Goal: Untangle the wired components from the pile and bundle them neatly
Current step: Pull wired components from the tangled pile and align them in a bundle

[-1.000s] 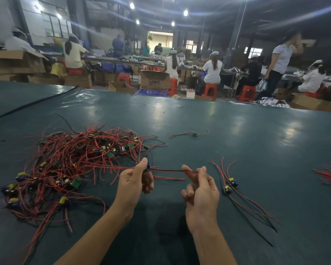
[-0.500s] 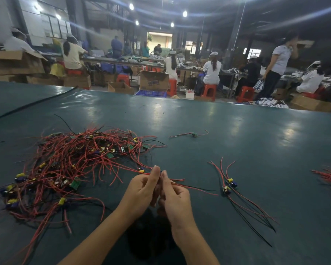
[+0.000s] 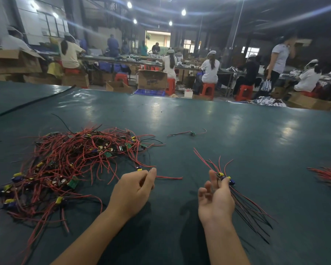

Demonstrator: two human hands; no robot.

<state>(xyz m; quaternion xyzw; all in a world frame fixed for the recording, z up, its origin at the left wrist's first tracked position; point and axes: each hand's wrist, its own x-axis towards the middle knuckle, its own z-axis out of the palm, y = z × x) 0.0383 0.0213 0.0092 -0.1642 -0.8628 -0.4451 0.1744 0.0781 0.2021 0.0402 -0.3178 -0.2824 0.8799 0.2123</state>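
Note:
A tangled pile of red and black wired components (image 3: 71, 161) with yellow and blue parts lies on the dark green table (image 3: 237, 131) at the left. My left hand (image 3: 134, 190) hovers at the pile's right edge with its fingers loosely curled. It sits just below a blue and yellow component (image 3: 139, 168) and I see nothing in its grip. My right hand (image 3: 216, 197) is spread open, and its fingertips touch the components of a small sorted bundle (image 3: 243, 205) whose wires fan out toward me at the right.
One single wired component (image 3: 192, 133) lies alone farther back. More red wires (image 3: 329, 176) lie at the right edge. A black cable (image 3: 27, 104) crosses the far left of the table. Behind the table, people work among cardboard boxes (image 3: 152, 79) and red stools.
My hands were together holding one wire. They have parted: the right hand moved right to the small bundle and opened, and the left stayed by the pile.

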